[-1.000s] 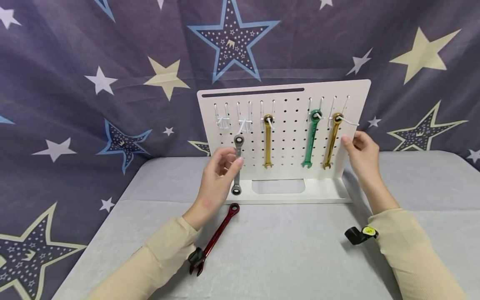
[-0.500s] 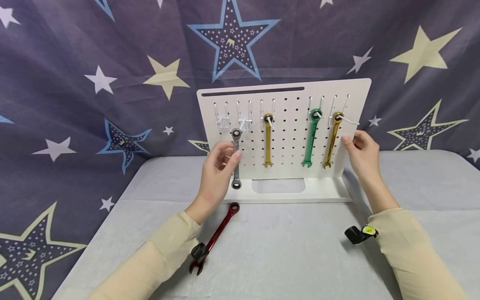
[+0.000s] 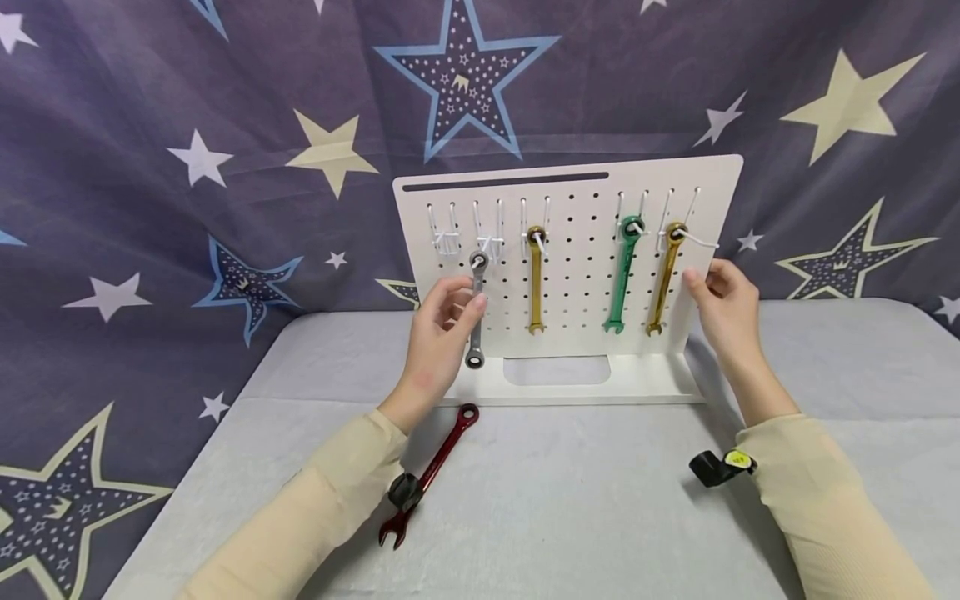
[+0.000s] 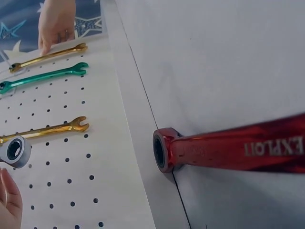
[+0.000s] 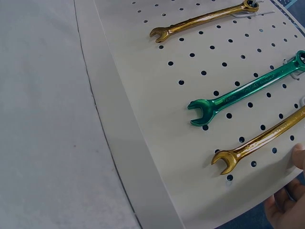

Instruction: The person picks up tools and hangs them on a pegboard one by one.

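Note:
My left hand (image 3: 437,337) pinches a grey double-ring ratcheting wrench (image 3: 476,331) upright between thumb and fingers. Its upper ring is at the tip of the second white hook (image 3: 491,245) from the left; the tip shows within the ring. In the left wrist view, the wrench's lower ring (image 4: 23,160) points away from the fingers. My right hand (image 3: 726,310) holds the right edge of a white pegboard (image 3: 570,342), thumb on the front; the fingers are partly hidden behind it. On the table, a red combination wrench (image 3: 442,457) lies under my left wrist, partly covered by the wrist camera.
On the board hang a gold wrench (image 3: 536,287) in the middle, a green wrench (image 3: 622,279) and another gold wrench (image 3: 663,283) at the right. The leftmost hook (image 3: 447,242) holds nothing. A star-patterned cloth (image 3: 247,100) hangs behind the grey-covered table (image 3: 585,500).
My left hand has raised the grey wrench and brought its upper ring, first up and slightly left, then right onto the second hook's tip. My right hand stays on the board's edge.

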Motion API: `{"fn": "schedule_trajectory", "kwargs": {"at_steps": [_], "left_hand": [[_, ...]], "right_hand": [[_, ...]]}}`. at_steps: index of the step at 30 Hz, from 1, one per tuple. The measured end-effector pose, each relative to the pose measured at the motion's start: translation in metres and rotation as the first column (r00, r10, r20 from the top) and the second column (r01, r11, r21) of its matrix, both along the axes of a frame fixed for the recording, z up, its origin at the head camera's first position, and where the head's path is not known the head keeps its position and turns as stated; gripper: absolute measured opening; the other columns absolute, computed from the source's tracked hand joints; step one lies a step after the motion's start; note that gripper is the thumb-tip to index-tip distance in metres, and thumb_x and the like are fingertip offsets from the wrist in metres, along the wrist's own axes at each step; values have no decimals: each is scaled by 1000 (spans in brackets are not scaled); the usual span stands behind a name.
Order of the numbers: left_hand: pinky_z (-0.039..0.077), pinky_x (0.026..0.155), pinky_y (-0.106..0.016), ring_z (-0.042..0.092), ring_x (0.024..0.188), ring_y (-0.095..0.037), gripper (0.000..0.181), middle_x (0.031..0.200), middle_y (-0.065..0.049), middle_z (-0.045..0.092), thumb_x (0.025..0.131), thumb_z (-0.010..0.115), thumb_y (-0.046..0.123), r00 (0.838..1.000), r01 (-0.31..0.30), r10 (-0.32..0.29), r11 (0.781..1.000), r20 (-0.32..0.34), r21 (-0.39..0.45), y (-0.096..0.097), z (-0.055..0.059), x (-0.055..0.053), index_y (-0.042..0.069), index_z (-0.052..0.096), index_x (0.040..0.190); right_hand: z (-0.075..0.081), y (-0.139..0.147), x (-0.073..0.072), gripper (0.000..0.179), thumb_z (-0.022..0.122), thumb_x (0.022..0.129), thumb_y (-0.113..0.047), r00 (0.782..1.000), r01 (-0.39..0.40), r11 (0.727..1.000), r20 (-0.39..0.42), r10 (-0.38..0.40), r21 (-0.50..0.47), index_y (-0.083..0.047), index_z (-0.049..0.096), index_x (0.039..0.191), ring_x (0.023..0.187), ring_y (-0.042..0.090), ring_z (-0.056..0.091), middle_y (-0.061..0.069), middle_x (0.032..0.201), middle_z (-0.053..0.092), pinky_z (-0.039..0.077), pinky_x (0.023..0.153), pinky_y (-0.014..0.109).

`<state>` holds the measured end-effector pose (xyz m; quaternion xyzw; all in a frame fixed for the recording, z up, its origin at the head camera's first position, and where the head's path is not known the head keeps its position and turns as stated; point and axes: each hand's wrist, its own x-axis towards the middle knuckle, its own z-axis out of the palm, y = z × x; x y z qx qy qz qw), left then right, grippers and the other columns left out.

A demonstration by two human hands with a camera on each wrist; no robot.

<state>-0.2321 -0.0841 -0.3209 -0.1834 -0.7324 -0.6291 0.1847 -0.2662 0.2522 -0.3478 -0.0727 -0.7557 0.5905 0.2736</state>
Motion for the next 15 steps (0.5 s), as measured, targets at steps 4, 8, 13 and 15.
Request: {"fn": "schedule_trajectory", "kwargs": {"at_steps": [4,8,13,15], "left_hand": [[39,68,-25,53,74,-11,20,89,-3,62,98,63,11,1000,-5,5,1000,14,-3,0,0,-4,3,60,116],[39,69,-25,52,74,-12,20,88,-2,61,98,64,11,1000,-7,7,1000,20,0,0,1,-9,4,60,115],[40,68,-24,51,73,-11,21,87,-2,61,98,64,11,999,-21,21,1000,28,-15,2,0,-17,2,60,116],[40,68,-24,51,73,-11,21,88,-4,62,98,64,11,999,-23,24,1000,35,-20,2,0,-20,2,60,116]], "right_hand": [[0,-1,0,10,67,96,-21,1000,2,1000,-3,-2,4,-13,62,101,81,1,53,-20,78,58,40,75,19],[0,-1,0,10,67,97,-21,1000,3,1000,-5,-3,8,-13,62,101,81,1,53,-20,77,58,40,75,19],[0,0,-1,11,67,96,-21,1000,6,1000,-10,-6,8,-13,62,101,80,1,53,-21,77,58,40,75,19],[-1,0,-1,10,67,96,-21,1000,8,1000,-8,-8,10,-13,62,101,80,1,53,-22,77,58,40,75,19]]}}
